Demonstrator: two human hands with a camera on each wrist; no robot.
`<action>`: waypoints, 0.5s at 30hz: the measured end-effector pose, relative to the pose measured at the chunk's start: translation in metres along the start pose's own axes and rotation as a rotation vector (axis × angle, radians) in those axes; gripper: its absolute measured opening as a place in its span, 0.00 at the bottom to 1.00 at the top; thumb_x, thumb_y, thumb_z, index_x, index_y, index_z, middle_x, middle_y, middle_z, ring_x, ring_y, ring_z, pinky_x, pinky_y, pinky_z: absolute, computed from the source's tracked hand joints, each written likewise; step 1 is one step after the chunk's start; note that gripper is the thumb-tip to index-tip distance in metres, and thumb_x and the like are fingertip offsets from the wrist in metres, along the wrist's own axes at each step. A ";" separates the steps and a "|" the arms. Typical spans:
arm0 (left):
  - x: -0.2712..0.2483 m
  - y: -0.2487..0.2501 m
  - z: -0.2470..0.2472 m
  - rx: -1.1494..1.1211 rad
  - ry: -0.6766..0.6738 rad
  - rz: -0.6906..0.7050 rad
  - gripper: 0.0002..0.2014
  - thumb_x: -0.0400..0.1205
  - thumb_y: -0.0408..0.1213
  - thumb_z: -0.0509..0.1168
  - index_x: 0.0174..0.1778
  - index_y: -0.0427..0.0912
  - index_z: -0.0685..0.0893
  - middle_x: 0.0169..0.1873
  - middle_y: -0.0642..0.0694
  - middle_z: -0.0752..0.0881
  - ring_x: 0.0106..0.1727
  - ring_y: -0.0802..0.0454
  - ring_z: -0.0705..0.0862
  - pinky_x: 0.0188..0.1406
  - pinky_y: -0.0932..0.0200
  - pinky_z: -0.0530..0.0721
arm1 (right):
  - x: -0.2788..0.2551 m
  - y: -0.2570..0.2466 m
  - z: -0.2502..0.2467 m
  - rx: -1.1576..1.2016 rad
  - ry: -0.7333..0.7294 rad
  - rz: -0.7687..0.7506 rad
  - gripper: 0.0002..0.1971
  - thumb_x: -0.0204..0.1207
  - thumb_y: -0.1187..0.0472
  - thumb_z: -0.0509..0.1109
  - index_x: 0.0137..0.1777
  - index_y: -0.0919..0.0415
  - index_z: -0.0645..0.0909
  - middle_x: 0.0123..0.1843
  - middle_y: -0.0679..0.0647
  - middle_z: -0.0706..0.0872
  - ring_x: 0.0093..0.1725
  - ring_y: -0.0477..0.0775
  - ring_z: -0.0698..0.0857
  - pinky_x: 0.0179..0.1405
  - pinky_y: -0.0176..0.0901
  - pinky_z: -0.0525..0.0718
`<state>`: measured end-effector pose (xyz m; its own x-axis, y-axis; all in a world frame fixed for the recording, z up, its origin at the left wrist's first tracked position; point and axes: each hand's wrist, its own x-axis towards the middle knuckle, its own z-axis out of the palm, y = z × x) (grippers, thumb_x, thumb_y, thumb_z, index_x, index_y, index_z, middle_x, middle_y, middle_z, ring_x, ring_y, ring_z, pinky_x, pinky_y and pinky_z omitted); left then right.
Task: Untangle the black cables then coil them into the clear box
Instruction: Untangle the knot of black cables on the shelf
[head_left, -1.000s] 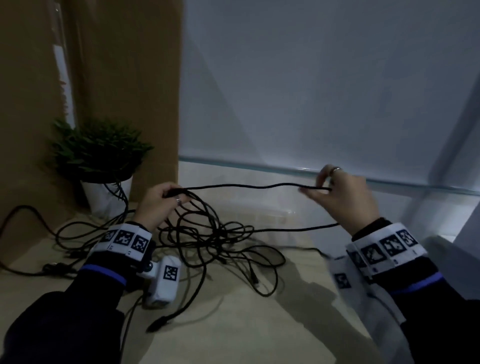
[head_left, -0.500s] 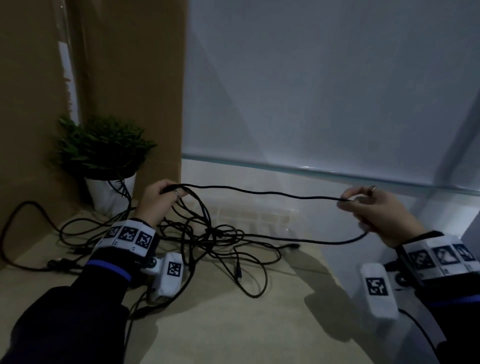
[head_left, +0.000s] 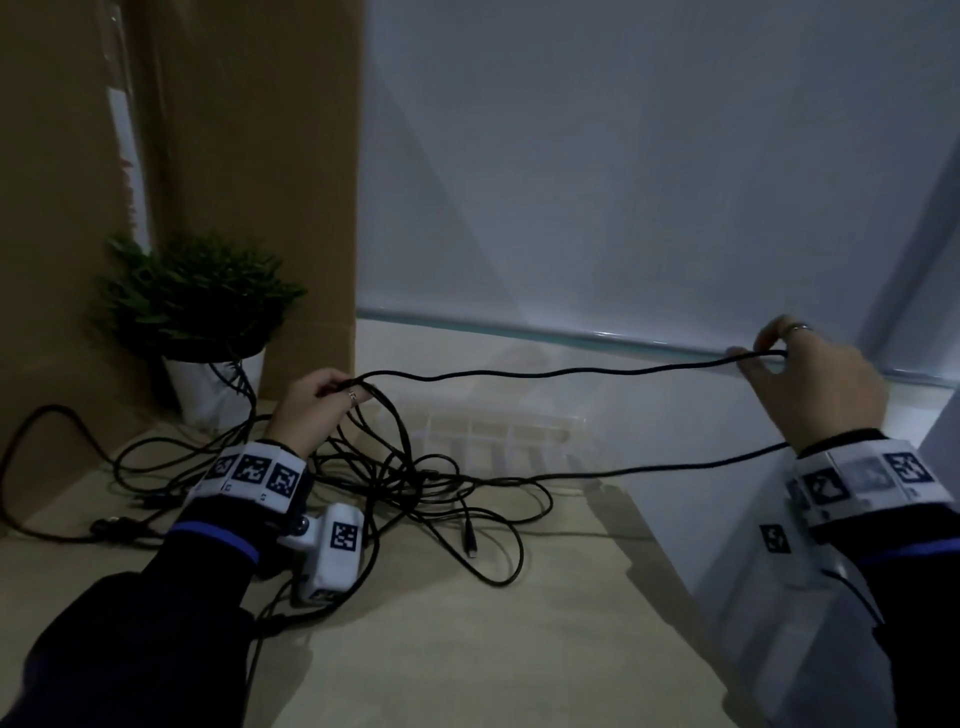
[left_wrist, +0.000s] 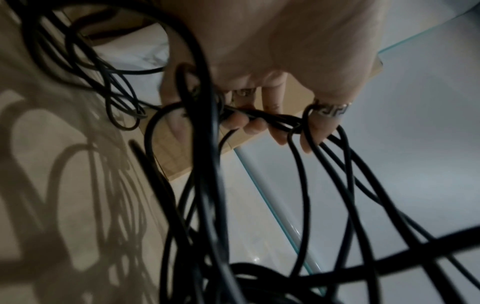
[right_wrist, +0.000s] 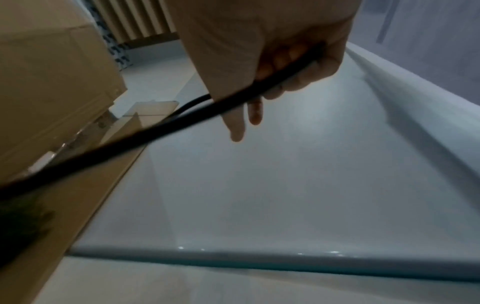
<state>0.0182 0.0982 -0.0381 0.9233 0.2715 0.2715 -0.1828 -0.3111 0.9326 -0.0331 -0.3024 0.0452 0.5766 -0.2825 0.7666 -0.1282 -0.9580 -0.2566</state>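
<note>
A tangle of black cables (head_left: 405, 483) lies on the tan tabletop in the head view, one plug end (head_left: 470, 543) loose in front. My left hand (head_left: 317, 410) grips a bunch of cable loops (left_wrist: 262, 117) above the tangle. One strand (head_left: 561, 371) runs from it, nearly taut, to my right hand (head_left: 810, 384), which pinches it between thumb and fingers far to the right. In the right wrist view the cable (right_wrist: 197, 115) crosses the palm. A second strand (head_left: 675, 465) runs back under the right wrist. The clear box (head_left: 498, 431) stands behind the tangle, faint.
A small potted plant (head_left: 192, 306) in a white pot stands at the back left, cables trailing round it. Cardboard boxes (head_left: 244, 156) rise behind it. A pale wall with a glass edge (head_left: 597, 340) runs along the back. The table's edge drops off at the right.
My right hand has drawn the cable well to the right and slightly up, lengthening the stretched strand. The left hand has kept its grip in place.
</note>
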 end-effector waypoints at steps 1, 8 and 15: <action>0.000 0.000 0.000 -0.007 0.011 -0.003 0.05 0.79 0.37 0.66 0.44 0.39 0.81 0.33 0.46 0.77 0.34 0.50 0.73 0.32 0.58 0.70 | 0.004 0.003 0.003 0.048 -0.038 0.004 0.10 0.77 0.53 0.69 0.48 0.60 0.78 0.36 0.62 0.81 0.39 0.67 0.81 0.33 0.47 0.75; 0.000 -0.005 -0.004 -0.018 0.081 -0.008 0.03 0.80 0.32 0.63 0.47 0.38 0.79 0.35 0.46 0.77 0.42 0.44 0.76 0.42 0.53 0.75 | 0.009 0.024 0.002 0.433 -0.493 0.274 0.24 0.77 0.41 0.63 0.49 0.66 0.81 0.25 0.56 0.72 0.19 0.49 0.77 0.19 0.34 0.72; -0.004 -0.007 -0.006 -0.040 0.121 0.011 0.05 0.79 0.31 0.66 0.48 0.40 0.78 0.46 0.41 0.80 0.47 0.43 0.79 0.48 0.51 0.76 | -0.003 0.043 0.009 -0.262 -0.176 0.060 0.22 0.72 0.34 0.65 0.46 0.55 0.78 0.44 0.64 0.87 0.46 0.66 0.86 0.42 0.47 0.74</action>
<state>0.0141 0.1045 -0.0445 0.8741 0.3768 0.3064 -0.2083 -0.2791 0.9374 -0.0334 -0.3424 0.0265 0.6893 -0.3481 0.6354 -0.3566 -0.9264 -0.1207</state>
